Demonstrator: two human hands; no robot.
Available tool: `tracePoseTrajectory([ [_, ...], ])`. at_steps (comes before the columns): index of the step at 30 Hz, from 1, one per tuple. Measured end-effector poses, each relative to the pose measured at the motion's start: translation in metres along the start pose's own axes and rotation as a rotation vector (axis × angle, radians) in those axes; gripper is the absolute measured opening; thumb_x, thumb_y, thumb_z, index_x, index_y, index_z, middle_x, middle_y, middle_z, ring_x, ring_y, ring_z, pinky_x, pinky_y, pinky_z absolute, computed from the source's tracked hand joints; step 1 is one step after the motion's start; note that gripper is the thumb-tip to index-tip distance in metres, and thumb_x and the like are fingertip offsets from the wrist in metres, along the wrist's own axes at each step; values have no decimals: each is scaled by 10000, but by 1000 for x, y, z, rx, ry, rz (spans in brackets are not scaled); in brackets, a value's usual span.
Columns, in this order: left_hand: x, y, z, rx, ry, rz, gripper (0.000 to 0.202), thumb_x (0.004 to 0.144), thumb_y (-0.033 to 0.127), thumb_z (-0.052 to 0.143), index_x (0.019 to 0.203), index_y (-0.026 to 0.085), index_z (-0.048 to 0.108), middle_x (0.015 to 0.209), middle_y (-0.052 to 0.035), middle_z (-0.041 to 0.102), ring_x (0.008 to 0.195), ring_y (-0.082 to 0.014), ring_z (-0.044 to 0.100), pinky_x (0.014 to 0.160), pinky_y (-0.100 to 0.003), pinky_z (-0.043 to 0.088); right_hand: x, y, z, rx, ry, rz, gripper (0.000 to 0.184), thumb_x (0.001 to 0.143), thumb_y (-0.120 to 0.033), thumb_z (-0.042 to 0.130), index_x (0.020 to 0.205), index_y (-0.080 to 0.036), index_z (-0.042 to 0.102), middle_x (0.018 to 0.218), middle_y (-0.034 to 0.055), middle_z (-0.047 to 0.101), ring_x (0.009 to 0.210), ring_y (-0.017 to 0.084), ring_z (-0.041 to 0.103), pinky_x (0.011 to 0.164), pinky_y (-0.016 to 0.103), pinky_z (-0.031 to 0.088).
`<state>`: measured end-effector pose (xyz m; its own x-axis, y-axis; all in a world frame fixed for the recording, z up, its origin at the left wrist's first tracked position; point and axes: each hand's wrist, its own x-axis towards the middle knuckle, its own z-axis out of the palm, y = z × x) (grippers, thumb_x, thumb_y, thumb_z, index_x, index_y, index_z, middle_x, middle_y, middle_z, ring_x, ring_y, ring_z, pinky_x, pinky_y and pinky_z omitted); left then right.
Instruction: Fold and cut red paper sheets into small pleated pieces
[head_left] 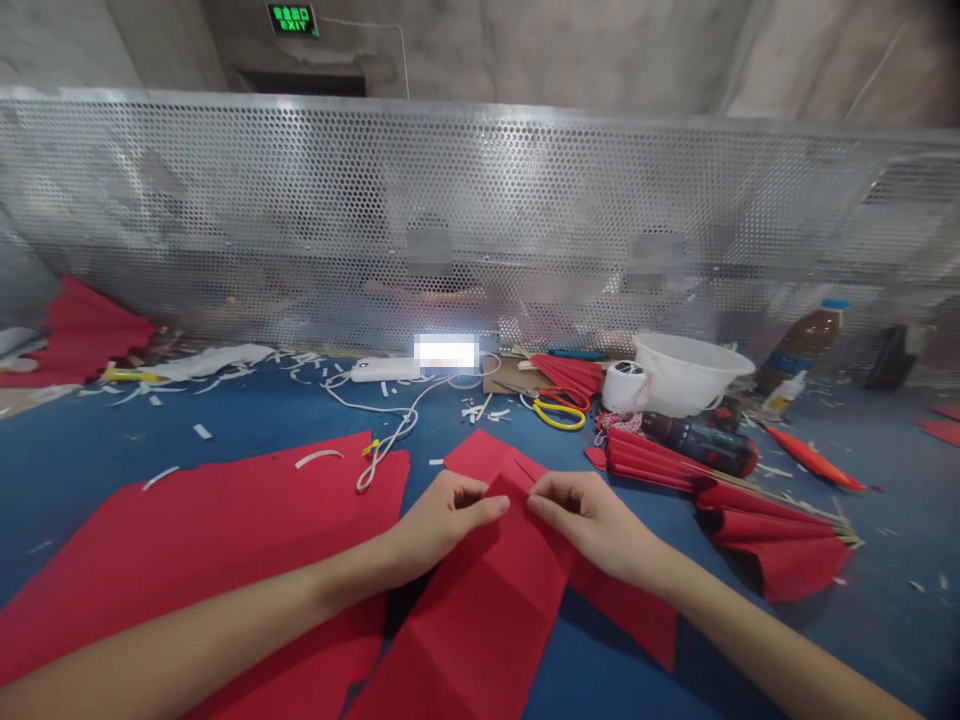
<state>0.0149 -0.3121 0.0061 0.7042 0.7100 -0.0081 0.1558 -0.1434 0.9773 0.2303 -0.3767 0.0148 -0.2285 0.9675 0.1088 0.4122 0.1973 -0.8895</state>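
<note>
Our left hand (442, 520) and right hand (592, 515) both pinch a fold in the red paper (480, 620) lying on the blue tabletop (112, 450), and if we pull unevenly it may go crooked or tear.

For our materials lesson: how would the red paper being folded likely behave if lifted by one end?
The red paper, pinched between left hand and right hand, looks thin, so it would probably flop and weigh little. Its visible creases would likely hinge first.

Blue table (112, 450): red paper sheets (480, 610), yellow-handled scissors (559, 410), white bowl (690, 375), black drill (701, 440), folded red fans (780, 545), white scraps (319, 457).
</note>
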Motion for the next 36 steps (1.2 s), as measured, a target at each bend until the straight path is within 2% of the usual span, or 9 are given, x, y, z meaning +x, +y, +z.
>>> tracePoseTrajectory([
  [3,-2,0,1,87,58,74,482,925,491,576,592,159,473,596,44,355,578,-99,301,521,-236,227,-5,-6,9,-35,-81,13,297,977,-358,559,760,-163,617,696,-27,553,642,121,441,564,233,336],
  [7,-7,4,2,188,5,83,432,934,461,569,649,135,579,612,38,384,598,-104,304,532,-245,220,-10,-10,16,-75,-94,-8,304,978,-334,556,721,-172,551,648,-53,462,605,107,365,526,233,281],
  [10,-7,4,3,211,-19,76,401,937,449,575,706,127,635,633,31,409,618,-110,327,550,-246,238,-10,-13,13,-95,-86,9,283,974,-328,563,741,-168,585,666,-45,490,621,112,392,535,234,293],
  [15,-2,-3,1,117,-26,80,466,952,452,550,602,146,517,615,36,344,599,-105,283,542,-248,230,-6,-10,1,-149,-109,34,320,992,-362,539,732,-177,536,642,-54,451,605,109,370,526,236,278],
  [18,2,-6,-1,-15,24,29,466,922,481,591,604,149,517,604,29,410,579,-103,324,532,-237,261,-3,-6,-14,-184,-171,-1,336,1000,-372,535,724,-180,529,623,-55,468,590,108,386,534,236,291],
  [23,5,-8,-3,-88,92,-12,460,891,494,646,616,130,592,612,10,522,579,-105,401,535,-223,311,-1,-1,-30,-122,-270,35,384,1026,-451,491,770,-176,571,649,-20,585,597,124,533,559,226,387],
  [27,3,-7,-3,-106,124,-6,437,890,476,660,631,125,666,613,-6,612,568,-113,471,540,-221,356,-2,3,-27,-93,-214,51,430,1014,-498,505,719,-185,520,576,-35,554,527,111,498,516,222,367],
  [31,1,-4,-1,-129,164,4,336,848,434,720,719,129,778,732,-61,746,650,-168,609,600,-242,451,-1,6,-27,-77,-221,37,420,1018,-469,504,719,-177,551,602,-23,588,553,116,508,535,231,367],
  [36,1,-5,-1,-169,146,-7,254,760,383,807,770,130,816,763,-87,778,670,-189,668,626,-258,498,-3,-4,-22,-154,-147,-32,361,990,-397,566,711,-173,610,612,-46,515,580,109,420,535,245,289],
])
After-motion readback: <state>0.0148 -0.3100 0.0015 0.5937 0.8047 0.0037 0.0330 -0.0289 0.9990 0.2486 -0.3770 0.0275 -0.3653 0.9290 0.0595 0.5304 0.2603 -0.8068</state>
